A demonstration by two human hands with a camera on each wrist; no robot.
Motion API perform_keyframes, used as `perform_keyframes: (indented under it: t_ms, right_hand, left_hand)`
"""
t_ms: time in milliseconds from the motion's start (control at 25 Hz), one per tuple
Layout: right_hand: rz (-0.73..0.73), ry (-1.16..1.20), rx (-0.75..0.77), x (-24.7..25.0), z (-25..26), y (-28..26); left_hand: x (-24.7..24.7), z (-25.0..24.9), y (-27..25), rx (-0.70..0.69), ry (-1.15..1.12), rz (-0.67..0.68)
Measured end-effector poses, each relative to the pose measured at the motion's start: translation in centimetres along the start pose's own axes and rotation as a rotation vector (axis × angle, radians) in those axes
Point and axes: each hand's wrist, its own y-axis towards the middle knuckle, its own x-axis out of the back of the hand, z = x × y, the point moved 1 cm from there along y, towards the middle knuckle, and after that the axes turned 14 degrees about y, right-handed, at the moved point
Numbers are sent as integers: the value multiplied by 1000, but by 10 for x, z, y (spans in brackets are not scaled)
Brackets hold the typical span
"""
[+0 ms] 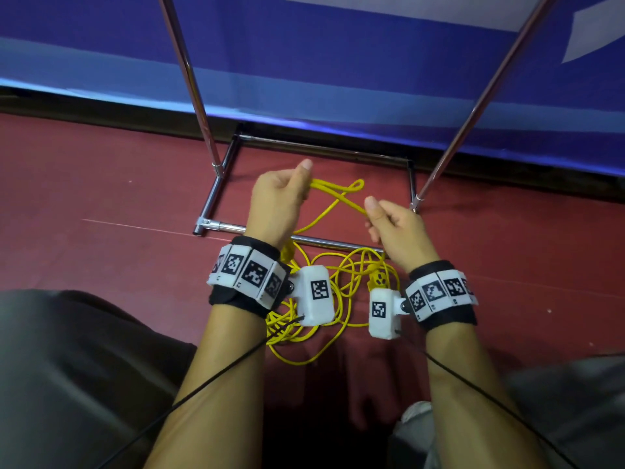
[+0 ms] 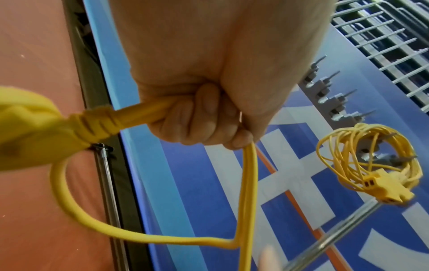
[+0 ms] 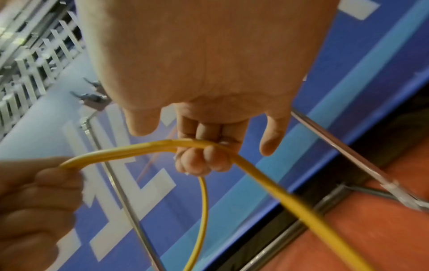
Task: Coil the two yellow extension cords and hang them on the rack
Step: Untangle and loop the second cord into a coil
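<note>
The left hand has its grip clamped on a yellow cord; the right hand pinches the same cord. Its loose tangle lies near on the red floor, while 1 coiled cord hangs on the rack.

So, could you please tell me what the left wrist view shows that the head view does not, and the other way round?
Only the left wrist view shows a coiled yellow cord already hanging on the rack's pegs. Only the head view shows the loose cord pile on the red floor and the rack's base frame. Both show the left hand gripping the second yellow cord.
</note>
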Motion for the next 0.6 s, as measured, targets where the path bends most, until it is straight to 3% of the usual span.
perform_keyframes:
  t_ms: [80,200,360,440,520,600]
  right_hand:
    - [-84,160,25,5,0,1]
    - [-181,219,189,17,22,5]
    - [-28,128,260,7,43,1]
    - [-30,138,301,-6,43,-1]
    - [-17,-54,342,-11,35,0]
    - [61,-261,240,-8,25,0]
  left_hand:
    - [10,4,5,75,-77,-25]
    - [17,1,4,128,-31,133]
    - [1,-18,-10,25,100,359]
    - [-7,-21,-15,-18,85,407]
    - [-7,-20,-14,10,-14,392]
    - [-3,-20,-12,90,-159,352]
